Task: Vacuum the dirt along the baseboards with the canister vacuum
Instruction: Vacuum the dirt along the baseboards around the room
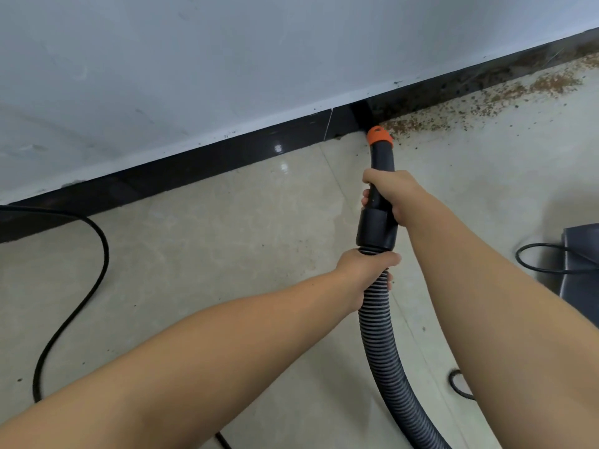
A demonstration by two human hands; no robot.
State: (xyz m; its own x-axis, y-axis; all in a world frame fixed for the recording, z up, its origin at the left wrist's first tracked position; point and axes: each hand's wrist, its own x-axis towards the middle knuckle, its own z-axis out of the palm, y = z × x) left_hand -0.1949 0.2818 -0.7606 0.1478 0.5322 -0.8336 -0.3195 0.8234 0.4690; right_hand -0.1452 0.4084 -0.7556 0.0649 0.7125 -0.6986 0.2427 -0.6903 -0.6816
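A black vacuum wand (381,157) with an orange collar (379,137) points at the black baseboard (201,163), its tip at the foot of the board. My right hand (393,194) grips the wand just below the collar. My left hand (364,273) grips the ribbed grey hose (385,361) right under the black cuff (377,230). Brown dirt (486,98) lies along the baseboard to the right of the tip. The floor to the left of the tip looks clean.
A black power cord (94,286) loops over the beige tiles at the left. A dark object (580,264) with another cord stands at the right edge. A white wall (227,59) rises above the baseboard.
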